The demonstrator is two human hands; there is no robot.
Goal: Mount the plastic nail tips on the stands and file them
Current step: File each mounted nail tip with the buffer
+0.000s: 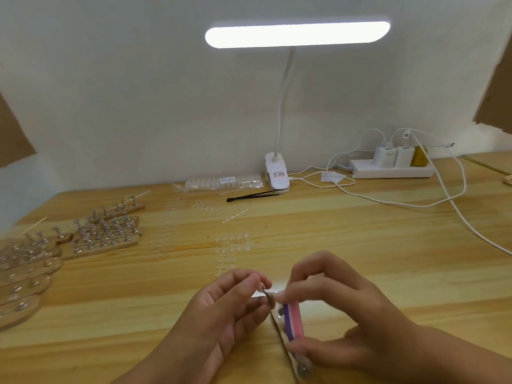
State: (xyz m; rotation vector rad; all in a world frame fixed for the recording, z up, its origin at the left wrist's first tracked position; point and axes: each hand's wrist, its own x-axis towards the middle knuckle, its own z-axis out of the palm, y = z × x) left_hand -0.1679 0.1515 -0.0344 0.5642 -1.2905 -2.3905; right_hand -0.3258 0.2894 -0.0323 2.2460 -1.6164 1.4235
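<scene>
Lying ahead: nail tips (230,242), tweezers (253,195)

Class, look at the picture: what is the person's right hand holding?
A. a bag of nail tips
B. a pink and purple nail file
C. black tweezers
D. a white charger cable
B: the right hand grips the pink and purple nail file, while the left hand pinches a small nail stand.
</scene>
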